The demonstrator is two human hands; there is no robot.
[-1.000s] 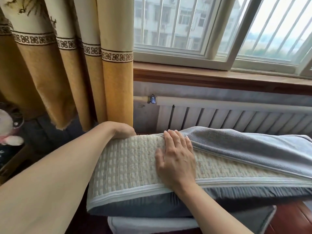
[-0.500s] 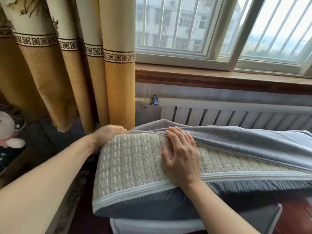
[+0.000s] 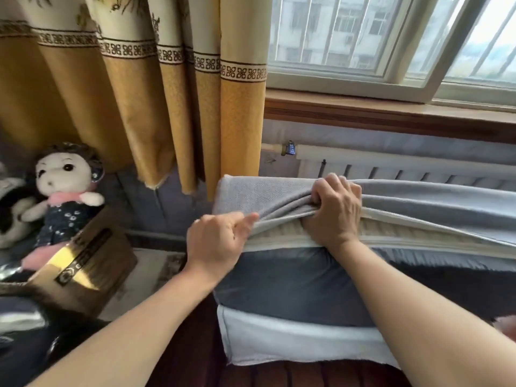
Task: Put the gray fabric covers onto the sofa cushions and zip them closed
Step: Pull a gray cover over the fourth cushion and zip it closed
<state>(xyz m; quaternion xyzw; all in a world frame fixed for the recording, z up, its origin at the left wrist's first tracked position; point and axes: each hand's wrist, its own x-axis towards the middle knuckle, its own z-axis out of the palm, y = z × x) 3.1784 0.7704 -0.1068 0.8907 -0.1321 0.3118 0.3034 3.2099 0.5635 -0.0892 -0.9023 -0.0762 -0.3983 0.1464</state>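
Both hands are clamped on the gray fabric cover (image 3: 279, 196): left hand (image 3: 217, 241) pinches its edge near the corner, right hand (image 3: 335, 213) has a bunched fistful further along. The cover sits over the top of the woven-faced sofa cushion (image 3: 391, 236), which lies in front of the radiator (image 3: 418, 171) under the window, with its side still showing.

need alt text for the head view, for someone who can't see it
Both hands pull a gray cover over the end of a cushion below a window: the left hand pinches the cover's edge, and the right hand grips bunched fabric on top. A doll sits at left below yellow curtains.
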